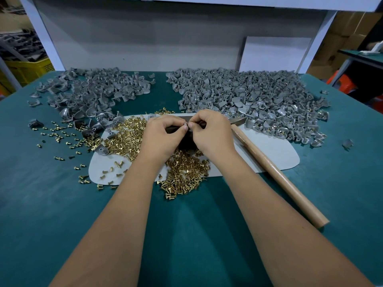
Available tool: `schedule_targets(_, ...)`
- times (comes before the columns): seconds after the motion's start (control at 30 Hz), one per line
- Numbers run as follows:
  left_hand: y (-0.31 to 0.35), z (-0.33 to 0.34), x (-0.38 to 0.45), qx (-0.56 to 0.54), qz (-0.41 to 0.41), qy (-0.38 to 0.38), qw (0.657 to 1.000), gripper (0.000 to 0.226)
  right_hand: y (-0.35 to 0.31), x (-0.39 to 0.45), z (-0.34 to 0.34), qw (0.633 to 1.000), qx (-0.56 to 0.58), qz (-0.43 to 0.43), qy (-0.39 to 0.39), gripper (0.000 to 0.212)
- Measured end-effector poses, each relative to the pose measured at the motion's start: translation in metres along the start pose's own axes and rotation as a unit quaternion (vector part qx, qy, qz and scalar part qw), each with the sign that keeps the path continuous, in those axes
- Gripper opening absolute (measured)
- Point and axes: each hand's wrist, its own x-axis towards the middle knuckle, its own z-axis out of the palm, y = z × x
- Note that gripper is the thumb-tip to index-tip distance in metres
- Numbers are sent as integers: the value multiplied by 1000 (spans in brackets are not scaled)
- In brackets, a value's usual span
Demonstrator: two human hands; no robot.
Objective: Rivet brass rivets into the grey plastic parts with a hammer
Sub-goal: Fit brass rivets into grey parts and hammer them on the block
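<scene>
Hammer (275, 172) beside brass rivets (184, 172)

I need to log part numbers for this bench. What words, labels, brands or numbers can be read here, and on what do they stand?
None can be read.
Grey plastic parts: no marking legible; too small.
Brass rivets: bare.
Hammer: plain wooden handle, no brand showing.
White board: blank.
Cardboard boxes: no print legible.
Yellow crate: no lettering visible.

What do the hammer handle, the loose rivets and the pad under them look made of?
Hammer handle: wood, pale tan, smooth and matte. Loose rivets: shiny yellow metal, likely brass. Pad: flat matte grey sheet, perhaps rubber or plastic; the view leaves that open.
</scene>
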Motion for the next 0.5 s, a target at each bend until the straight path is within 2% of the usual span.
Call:
schedule_targets(0.13,-3,1,1,-13,-10,2,1000,10,-1,3,-2,1000,-11,13,-5,20)
schedule_targets(0.33,-4,1,3,-29,-7,-1,1000,10,-3,6,-3,999,-25,27,-24,15)
schedule_targets(0.5,-3,-1,3,-22,-9,-5,1000,13,1,1,0,1000,-3,-10,-9,15)
